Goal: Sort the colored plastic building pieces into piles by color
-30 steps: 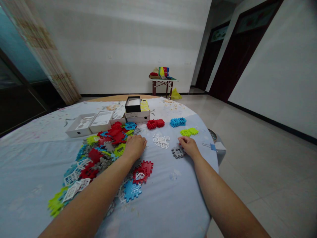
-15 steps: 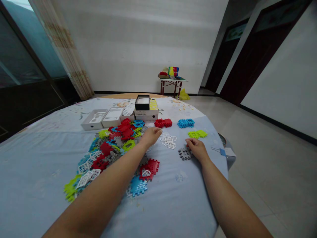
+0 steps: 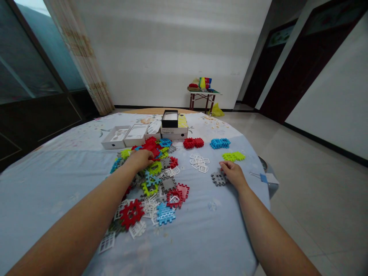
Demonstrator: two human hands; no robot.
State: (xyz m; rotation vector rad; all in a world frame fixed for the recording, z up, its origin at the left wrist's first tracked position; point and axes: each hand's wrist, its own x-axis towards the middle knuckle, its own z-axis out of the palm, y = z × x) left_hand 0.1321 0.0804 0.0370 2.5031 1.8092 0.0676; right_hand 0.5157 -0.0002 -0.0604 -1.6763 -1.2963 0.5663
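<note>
A heap of flat plastic building tiles (image 3: 149, 180) in red, blue, green, grey and white lies on the pale blue tablecloth (image 3: 57, 184). My left hand (image 3: 140, 158) rests palm down on the far part of the heap, its fingers curled over red tiles. My right hand (image 3: 232, 171) lies at the right, fingertips closed on a small stack of grey tiles (image 3: 218, 178). Sorted groups lie beyond: white tiles (image 3: 199, 162), red tiles (image 3: 193, 143), blue tiles (image 3: 220, 143) and green tiles (image 3: 233, 156).
Open white boxes (image 3: 123, 136) and a black-lined box (image 3: 170, 119) stand at the table's far side. A binder clip with a tag (image 3: 263, 177) hangs at the right edge. A small table with colourful items (image 3: 203, 92) stands by the far wall.
My left hand drew back from near the white tiles to the far left of the heap. The heap has spread toward me. My right hand stayed on the grey tiles.
</note>
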